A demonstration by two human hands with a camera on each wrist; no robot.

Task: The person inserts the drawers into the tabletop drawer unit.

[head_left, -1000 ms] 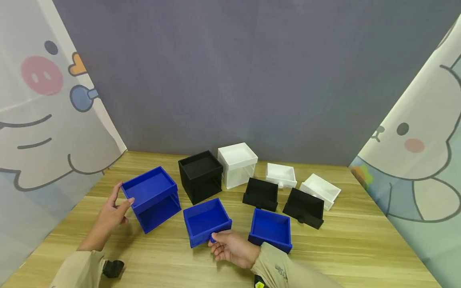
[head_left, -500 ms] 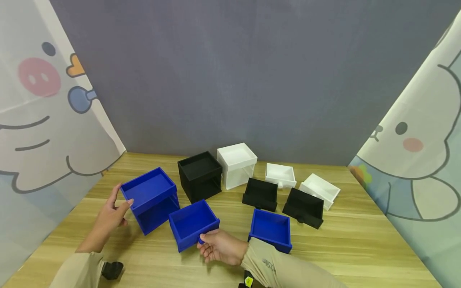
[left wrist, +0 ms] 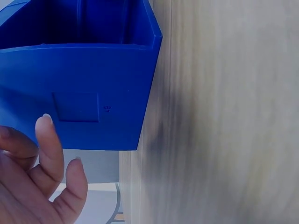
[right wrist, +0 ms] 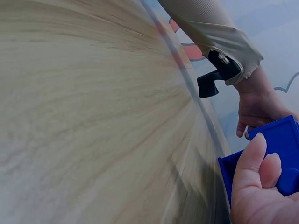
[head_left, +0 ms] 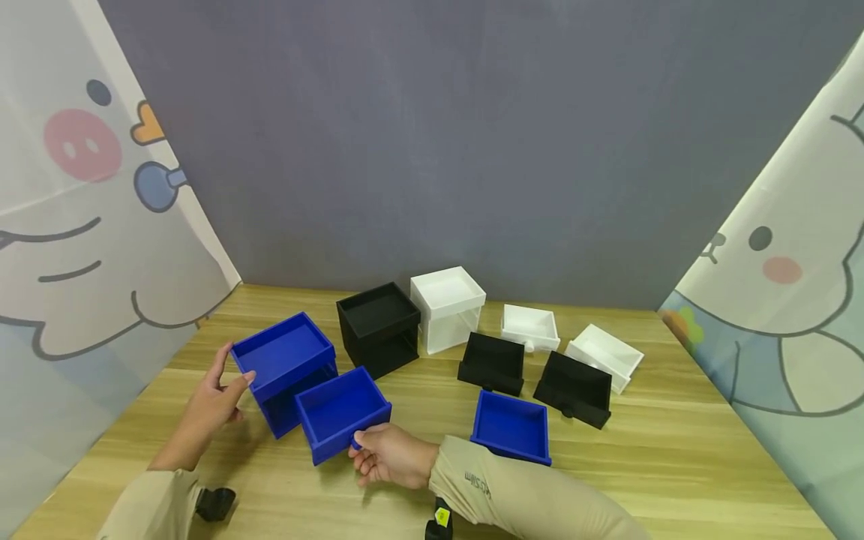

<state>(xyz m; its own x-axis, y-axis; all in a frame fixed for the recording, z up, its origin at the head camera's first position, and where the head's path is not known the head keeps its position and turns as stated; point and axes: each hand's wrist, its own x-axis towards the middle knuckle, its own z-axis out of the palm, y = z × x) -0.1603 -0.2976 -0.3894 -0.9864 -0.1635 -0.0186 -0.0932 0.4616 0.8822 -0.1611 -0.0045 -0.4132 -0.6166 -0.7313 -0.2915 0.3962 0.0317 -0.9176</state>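
Observation:
My left hand (head_left: 211,401) holds the left side of a blue drawer cabinet (head_left: 282,352), with its thumb at the top rim and its index finger further back. In the left wrist view several of its fingers (left wrist: 49,149) curl beside the cabinet's side wall. My right hand (head_left: 391,454) pinches the small front knob of a blue drawer (head_left: 343,409) between thumb and fingers. That drawer is tilted and hangs just in front of the cabinet's open front, overlapping it in the head view. Whether the two touch cannot be told. The right wrist view shows the knob mostly behind my fingers.
Another blue drawer (head_left: 511,426) lies right of my right forearm. Behind are a black cabinet (head_left: 378,326) and a white cabinet (head_left: 448,307). Two black drawers, one nearer (head_left: 574,388), and two white drawers, one at far right (head_left: 604,356), lie on the wooden table (head_left: 675,465).
My right hand has carried the blue drawer leftward, from beside the blue cabinet to in front of its opening. My left hand and the cabinet have stayed in place.

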